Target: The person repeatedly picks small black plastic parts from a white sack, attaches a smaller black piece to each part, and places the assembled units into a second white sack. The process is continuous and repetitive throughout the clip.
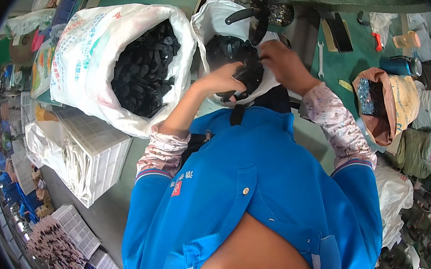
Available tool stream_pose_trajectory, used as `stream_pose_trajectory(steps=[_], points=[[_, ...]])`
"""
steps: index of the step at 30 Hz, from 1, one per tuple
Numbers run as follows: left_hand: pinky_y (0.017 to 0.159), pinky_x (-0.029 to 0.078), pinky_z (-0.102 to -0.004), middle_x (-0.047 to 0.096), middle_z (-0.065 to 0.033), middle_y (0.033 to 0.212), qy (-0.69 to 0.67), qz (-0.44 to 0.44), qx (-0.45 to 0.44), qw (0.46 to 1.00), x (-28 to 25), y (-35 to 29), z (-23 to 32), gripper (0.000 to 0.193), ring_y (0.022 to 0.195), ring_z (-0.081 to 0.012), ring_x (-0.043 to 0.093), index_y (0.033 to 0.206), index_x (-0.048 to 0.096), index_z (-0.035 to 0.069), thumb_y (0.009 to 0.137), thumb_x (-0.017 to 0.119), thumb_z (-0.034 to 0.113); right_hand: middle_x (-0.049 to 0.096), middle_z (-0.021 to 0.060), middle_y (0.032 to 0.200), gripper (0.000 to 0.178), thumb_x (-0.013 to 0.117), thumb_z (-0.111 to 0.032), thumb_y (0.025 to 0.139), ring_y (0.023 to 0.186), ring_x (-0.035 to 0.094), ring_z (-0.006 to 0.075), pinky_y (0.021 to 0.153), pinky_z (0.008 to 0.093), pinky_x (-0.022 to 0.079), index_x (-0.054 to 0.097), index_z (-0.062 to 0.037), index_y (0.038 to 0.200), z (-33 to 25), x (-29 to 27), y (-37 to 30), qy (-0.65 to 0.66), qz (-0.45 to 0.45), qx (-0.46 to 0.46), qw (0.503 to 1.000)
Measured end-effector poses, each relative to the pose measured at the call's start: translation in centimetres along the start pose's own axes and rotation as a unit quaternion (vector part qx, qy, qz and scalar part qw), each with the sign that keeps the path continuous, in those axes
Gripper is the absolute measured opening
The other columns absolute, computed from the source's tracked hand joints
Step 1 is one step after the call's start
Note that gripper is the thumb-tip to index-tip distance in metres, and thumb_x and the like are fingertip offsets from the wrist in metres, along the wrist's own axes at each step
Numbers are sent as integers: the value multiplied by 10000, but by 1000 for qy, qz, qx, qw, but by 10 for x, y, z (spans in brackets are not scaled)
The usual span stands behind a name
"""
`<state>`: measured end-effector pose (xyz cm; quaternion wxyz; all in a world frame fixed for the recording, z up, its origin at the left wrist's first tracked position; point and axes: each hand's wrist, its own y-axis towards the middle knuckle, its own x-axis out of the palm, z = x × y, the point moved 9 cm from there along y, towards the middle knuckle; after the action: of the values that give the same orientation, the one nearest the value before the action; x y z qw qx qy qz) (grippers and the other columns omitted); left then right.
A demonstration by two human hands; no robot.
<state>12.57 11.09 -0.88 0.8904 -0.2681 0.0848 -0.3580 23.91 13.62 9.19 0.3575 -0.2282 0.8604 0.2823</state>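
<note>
My left hand (223, 79) is over the mouth of a white woven bag (206, 18) in front of me. Its fingers curl round a clump of small black parts (248, 75). More black pieces (226, 48) lie in that bag below a dark machine head (259, 24). My right hand (282, 62) is at the bag's right rim, close beside the machine head. The fingers there are bent and pressed together, and what they pinch is hidden.
A larger white sack (90, 60) full of black parts (145, 72) stands at left, above a white plastic crate (91, 159). On the green bench at right are a wrench (320, 58), a blue mug (400, 66) and a brown paper bag (384, 120) of small metal pieces.
</note>
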Motion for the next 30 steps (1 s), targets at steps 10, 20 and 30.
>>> stream_pose_trajectory(steps=[10, 20, 30], points=[[495, 491, -234, 618, -129, 1017, -202, -147, 72, 966, 31, -21, 33, 551, 770, -184, 625, 1269, 452, -22, 738, 584, 43, 616, 10, 896, 380, 521, -244, 933, 741, 548, 62, 571, 196, 415, 522, -72, 1272, 24, 19, -36, 459, -50, 284, 840], [570, 551, -275, 599, -176, 1070, -260, -91, 100, 956, 19, -31, 26, 500, 896, -250, 635, 1274, 426, -19, 797, 565, 44, 655, 45, 884, 335, 577, -153, 890, 813, 613, 99, 594, 206, 458, 563, -37, 1204, 24, -2, -36, 383, 9, 309, 870], [833, 554, -424, 533, -243, 1132, -472, -21, 166, 866, -8, -29, 24, 397, 1047, -357, 570, 1205, 427, -22, 840, 577, 27, 642, 59, 890, 243, 572, -120, 885, 720, 604, 103, 606, 226, 496, 606, 9, 1088, 18, -64, 33, 381, 178, 209, 883]])
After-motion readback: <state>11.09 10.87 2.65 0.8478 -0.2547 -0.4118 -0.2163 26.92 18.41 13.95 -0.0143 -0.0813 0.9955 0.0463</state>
